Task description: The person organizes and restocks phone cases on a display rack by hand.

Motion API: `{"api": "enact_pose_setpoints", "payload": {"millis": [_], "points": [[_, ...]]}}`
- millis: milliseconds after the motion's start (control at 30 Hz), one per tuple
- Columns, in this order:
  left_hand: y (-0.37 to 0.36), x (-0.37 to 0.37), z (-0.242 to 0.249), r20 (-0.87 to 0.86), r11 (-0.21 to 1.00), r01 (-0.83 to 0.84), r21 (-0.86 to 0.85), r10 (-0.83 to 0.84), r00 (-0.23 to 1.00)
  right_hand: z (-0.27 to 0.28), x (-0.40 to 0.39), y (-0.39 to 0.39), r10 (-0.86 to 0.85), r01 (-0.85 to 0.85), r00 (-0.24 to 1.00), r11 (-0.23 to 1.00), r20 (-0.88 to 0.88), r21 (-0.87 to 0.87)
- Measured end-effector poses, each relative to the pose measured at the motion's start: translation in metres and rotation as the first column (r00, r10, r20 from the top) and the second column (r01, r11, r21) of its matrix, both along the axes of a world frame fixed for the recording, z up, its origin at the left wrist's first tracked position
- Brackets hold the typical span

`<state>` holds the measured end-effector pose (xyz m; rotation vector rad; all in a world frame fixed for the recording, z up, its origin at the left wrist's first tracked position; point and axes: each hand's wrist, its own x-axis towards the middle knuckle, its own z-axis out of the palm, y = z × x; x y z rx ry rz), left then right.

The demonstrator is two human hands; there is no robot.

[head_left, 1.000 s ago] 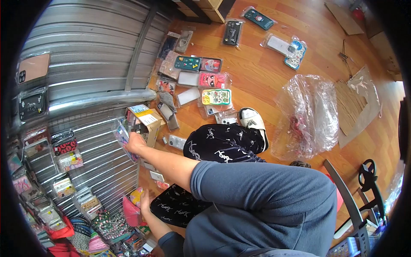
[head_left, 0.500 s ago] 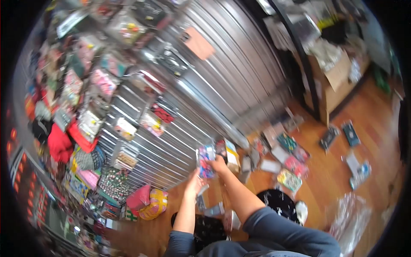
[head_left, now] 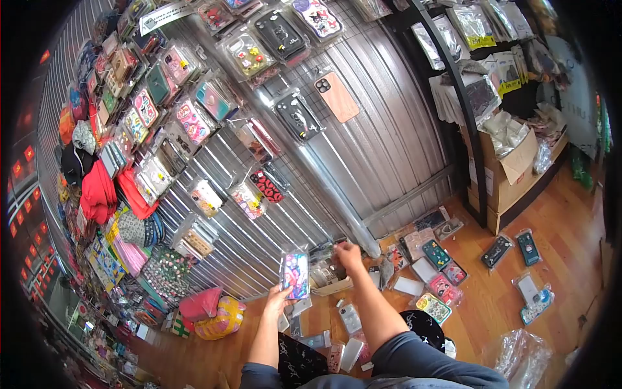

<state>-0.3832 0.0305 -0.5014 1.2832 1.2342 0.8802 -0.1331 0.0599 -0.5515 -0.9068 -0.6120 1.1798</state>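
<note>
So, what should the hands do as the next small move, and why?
Probably the right hand should ease one packet out of the box: this hand is already at the box's edge, packets show inside, and the left hand holds the patterned case off to the side. Whether the right hand grips anything, I cannot tell.

Case (head_left: 296, 275): in left grip (head_left: 277, 301), left of box. Box (head_left: 334, 286): before wall (head_left: 395, 142), right grip (head_left: 350, 257) at it. Loose cases (head_left: 436, 254): on floor (head_left: 479, 305), right of box. Wrap (head_left: 523, 360): on floor, far right.
</note>
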Motion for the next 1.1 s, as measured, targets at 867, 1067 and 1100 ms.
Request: {"api": "enact_pose_setpoints", "payload": {"millis": [867,1067,1100], "points": [[-0.007,-0.142,-0.017,-0.504,0.942,-0.144,-0.305,-0.031,0.863,-0.303,0.384,-0.135,-0.335,0.687,0.590,-0.271,0.735,-0.674],[-0.017,-0.147,-0.021,-0.543,0.966,-0.191,-0.171,0.069,0.837,-0.346,0.398,-0.119,-0.174,0.691,0.628,-0.324,0.758,-0.646],[-0.008,-0.185,-0.025,-0.559,0.954,-0.204,-0.219,0.049,0.828,-0.352,0.398,-0.116,-0.164,0.694,0.628,-0.324,0.760,-0.643]]}}
